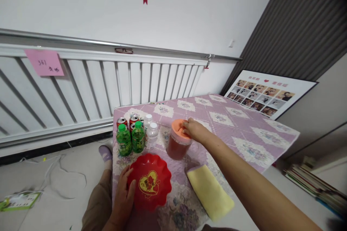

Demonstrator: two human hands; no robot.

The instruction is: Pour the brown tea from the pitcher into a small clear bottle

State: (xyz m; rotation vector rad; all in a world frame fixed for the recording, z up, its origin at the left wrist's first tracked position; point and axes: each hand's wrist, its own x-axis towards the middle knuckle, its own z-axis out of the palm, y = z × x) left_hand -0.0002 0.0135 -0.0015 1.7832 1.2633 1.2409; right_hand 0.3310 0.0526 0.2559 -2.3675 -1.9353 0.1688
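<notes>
While the left hand [126, 191] rests with thumb and fingers spread against the near-left edge of a scalloped red plastic bowl [159, 187], the right hand [193, 129] pinches the top of a round orange plastic lid [177, 125]. That lid sits on a reddish cylindrical canister [177, 148], which stands upright on the worktop [230, 112] behind and right of the bowl. Green-capped plastic bottles [131, 140], white-capped bottles [151, 136] and red drink cans [121, 121] cluster left of the canister; a folded yellow cloth [210, 191] lies right of the bowl.
</notes>
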